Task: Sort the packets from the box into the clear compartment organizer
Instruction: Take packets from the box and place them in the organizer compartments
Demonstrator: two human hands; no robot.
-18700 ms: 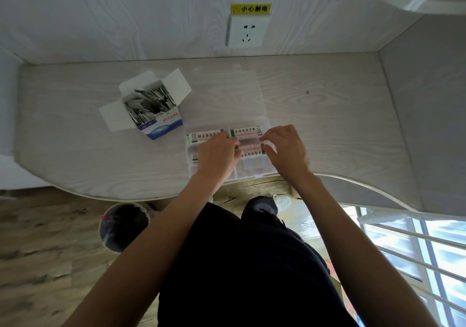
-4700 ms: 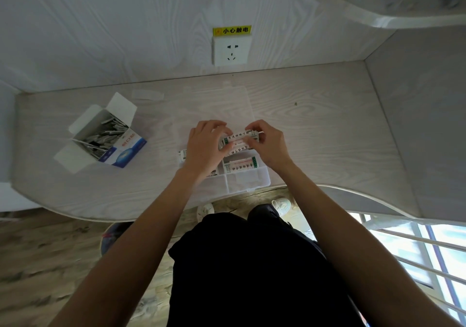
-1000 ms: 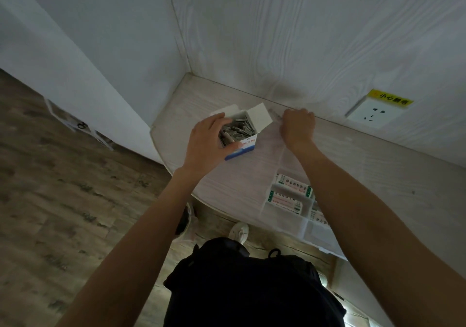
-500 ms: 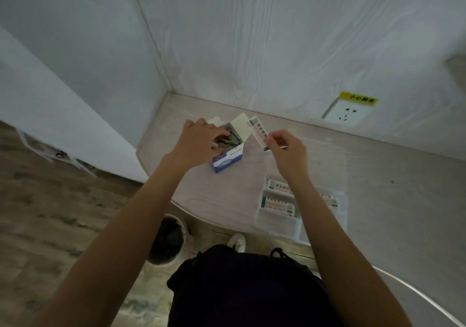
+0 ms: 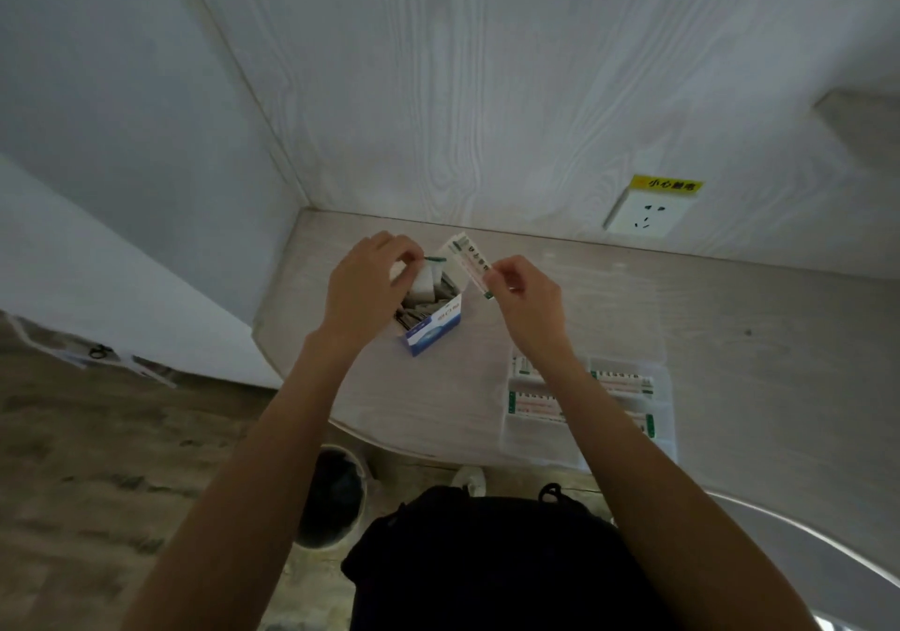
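Pinching one long white packet (image 5: 471, 264) by its near end, the right hand (image 5: 528, 300) is holding it in its grip above the worktop (image 5: 730, 318), just right of the open blue-and-white box (image 5: 431, 326). Over the box's mouth, the left hand (image 5: 363, 284) is curling its fingertips on another packet there. Near the front edge, the clear compartment organizer (image 5: 665, 440) is lying with several packets already inside.

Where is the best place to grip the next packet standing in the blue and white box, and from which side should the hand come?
Probably pinch a packet's upper end and pull from above. The box has its top open, its walls block the sides, and the packets stand packed upright. The left hand already reaches in there.
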